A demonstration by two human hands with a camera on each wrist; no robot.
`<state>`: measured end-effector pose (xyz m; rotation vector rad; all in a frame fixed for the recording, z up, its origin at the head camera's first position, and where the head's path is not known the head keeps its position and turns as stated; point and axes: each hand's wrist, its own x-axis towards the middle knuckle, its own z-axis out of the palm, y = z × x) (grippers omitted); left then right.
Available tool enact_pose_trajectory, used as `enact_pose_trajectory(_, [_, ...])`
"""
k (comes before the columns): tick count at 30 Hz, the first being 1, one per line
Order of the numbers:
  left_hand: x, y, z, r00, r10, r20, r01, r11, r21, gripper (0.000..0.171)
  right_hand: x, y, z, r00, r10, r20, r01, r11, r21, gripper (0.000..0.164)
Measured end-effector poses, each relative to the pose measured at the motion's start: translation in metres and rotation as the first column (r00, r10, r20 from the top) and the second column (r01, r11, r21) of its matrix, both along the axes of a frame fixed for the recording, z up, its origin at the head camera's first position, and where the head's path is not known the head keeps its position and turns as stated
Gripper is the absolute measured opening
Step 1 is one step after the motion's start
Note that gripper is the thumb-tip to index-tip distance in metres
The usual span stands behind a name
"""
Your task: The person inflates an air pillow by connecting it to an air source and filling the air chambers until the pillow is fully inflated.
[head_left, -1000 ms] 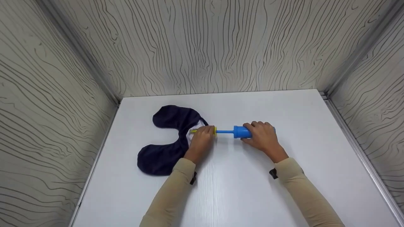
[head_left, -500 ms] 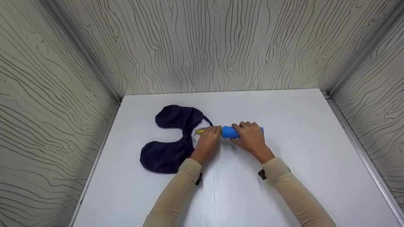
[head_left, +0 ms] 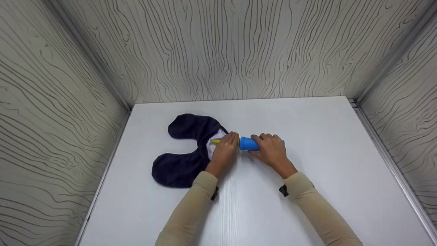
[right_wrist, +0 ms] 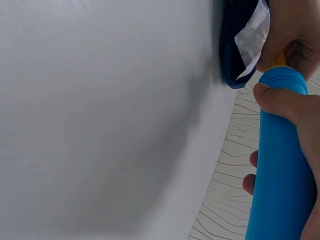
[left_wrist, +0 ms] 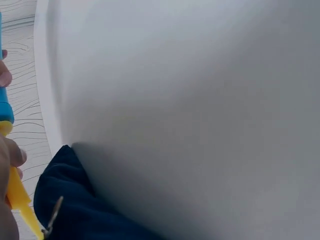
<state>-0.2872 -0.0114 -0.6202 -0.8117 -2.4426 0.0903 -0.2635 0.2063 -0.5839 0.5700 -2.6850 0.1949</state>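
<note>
A dark blue U-shaped neck pillow (head_left: 181, 167) lies on the table, its white inner part (head_left: 212, 150) showing at the right side. My left hand (head_left: 223, 152) grips the yellow end of a hand pump; the yellow nozzle (left_wrist: 20, 195) points toward the white part. Whether its tip sits in a valve cannot be told. My right hand (head_left: 271, 150) holds the blue pump barrel (right_wrist: 282, 160), thumb on one side and fingers round the other. The barrel is pushed up against the yellow end, and no rod shows between them. A zipper pull (left_wrist: 54, 215) shows on the pillow's edge.
The white table (head_left: 307, 119) has wood-grain patterned panels (head_left: 218, 51) at the back and both sides. Metal strips (head_left: 392, 167) run along its side edges. A black strap piece (head_left: 283, 190) shows at the right cuff.
My right hand has moved left, sliding the blue barrel over the rod until it met the yellow end. The pillow and left hand shifted slightly right in view; the left fingers have straightened somewhat.
</note>
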Motion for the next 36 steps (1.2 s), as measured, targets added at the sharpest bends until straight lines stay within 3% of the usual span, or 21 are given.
enact_pose_trajectory(5, [-0.001, -0.007, -0.001, 1.0, 0.02, -0.012, -0.02, 0.998, -0.059, 0.043, 0.003, 0.01, -0.002, 1.0, -0.011, 0.012, 0.012, 1.0, -0.027, 0.06])
enact_pose_trajectory(12, [-0.006, -0.016, -0.007, 0.998, -0.016, -0.067, 0.016, 1.0, -0.001, 0.04, 0.007, 0.034, -0.002, 0.999, -0.035, 0.003, 0.035, 0.998, -0.054, 0.06])
enact_pose_trajectory(25, [-0.005, -0.022, -0.002, 1.0, 0.011, 0.028, -0.012, 0.998, 0.054, 0.037, 0.008, 0.071, 0.002, 0.996, -0.069, -0.054, 0.066, 0.996, -0.061, 0.063])
enact_pose_trajectory(36, [0.0, -0.011, 0.001, 1.0, 0.015, 0.006, -0.015, 0.997, 0.07, 0.03, 0.01, 0.056, 0.002, 0.993, -0.057, -0.099, 0.056, 0.998, -0.02, 0.062])
